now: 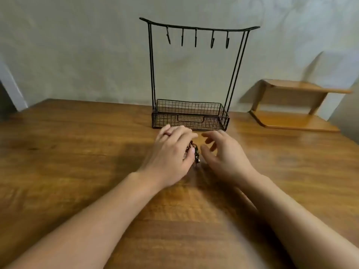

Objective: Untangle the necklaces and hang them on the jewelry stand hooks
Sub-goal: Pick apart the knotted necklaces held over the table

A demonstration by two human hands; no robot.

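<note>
A black wire jewelry stand (194, 28) rises at the back of the wooden table, with several bare hooks under its curved top bar and a mesh basket (189, 118) at its base. A small dark tangle of necklaces (195, 152) lies on the table just in front of the basket. My left hand (172, 150) covers most of the tangle, fingers curled over it and thumb against it. My right hand (223, 152) hovers beside the tangle on its right, fingers spread and relaxed, holding nothing. Most of the necklaces are hidden under my left hand.
A small wooden shelf (291, 105) stands at the back right of the table (77, 152), near the wall. The wall runs close behind the stand. The table's left back corner ends near a dark gap.
</note>
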